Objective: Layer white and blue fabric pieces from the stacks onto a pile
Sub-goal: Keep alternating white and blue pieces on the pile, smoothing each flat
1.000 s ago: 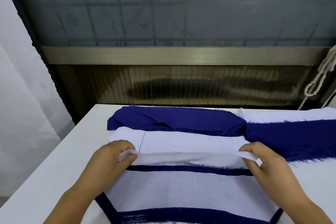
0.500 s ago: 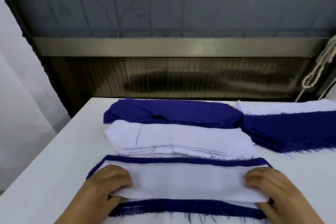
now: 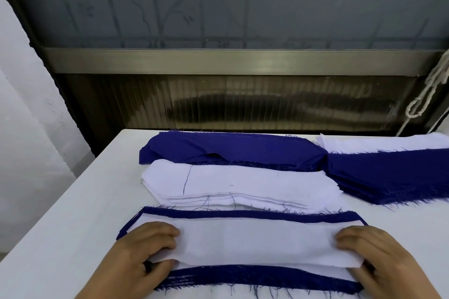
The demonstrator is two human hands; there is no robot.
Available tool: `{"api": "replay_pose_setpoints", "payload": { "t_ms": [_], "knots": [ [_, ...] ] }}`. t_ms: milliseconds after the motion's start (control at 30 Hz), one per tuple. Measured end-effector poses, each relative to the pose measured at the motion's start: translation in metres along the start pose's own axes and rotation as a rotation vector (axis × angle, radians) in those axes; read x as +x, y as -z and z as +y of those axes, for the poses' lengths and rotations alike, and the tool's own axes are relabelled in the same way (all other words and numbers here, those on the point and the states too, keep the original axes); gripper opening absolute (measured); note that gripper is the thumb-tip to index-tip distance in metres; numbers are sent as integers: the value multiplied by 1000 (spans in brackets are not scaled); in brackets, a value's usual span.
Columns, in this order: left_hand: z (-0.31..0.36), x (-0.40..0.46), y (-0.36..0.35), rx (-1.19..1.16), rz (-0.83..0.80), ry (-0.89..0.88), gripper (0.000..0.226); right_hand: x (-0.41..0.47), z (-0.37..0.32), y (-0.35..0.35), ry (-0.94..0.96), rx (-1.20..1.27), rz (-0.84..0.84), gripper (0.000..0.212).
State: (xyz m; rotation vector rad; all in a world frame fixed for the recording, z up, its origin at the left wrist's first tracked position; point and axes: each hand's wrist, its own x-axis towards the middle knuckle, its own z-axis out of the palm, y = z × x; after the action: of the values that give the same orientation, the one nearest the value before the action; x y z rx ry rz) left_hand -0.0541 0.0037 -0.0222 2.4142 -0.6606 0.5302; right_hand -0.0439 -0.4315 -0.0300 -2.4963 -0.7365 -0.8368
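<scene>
Both hands, left hand (image 3: 148,250) and right hand (image 3: 371,252), pinched the white piece (image 3: 257,240) at its ends atop the blue-edged pile (image 3: 243,277) (frayed borders showing); bare table (image 3: 73,226) lay outside each.

white piece (image 3: 255,243), blue stack (image 3: 230,150)

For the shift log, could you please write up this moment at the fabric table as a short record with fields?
surface: white table
pile: white piece on top, blue piece showing round its edges
left hand: left hand holds the white piece's left end
right hand: right hand holds its right end
supply, middle: white stack, blue stack behind it
supply, right: second blue stack with white fabric behind
background: window, knotted cord at right
</scene>
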Motion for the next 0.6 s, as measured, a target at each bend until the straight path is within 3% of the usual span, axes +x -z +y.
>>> {"api": "replay_pose_setpoints", "payload": {
  "t_ms": [100,200,600],
  "knots": [
    [1,-1,-1,11,15,-8,40,4,-2,-4,6,-55,30,58],
    [3,0,-1,23,2,-3,58,5,-1,-3,11,-138,79,45],
    [4,-3,0,17,-25,51,51,2,-4,2,-53,-74,72,33]
  ]
}}
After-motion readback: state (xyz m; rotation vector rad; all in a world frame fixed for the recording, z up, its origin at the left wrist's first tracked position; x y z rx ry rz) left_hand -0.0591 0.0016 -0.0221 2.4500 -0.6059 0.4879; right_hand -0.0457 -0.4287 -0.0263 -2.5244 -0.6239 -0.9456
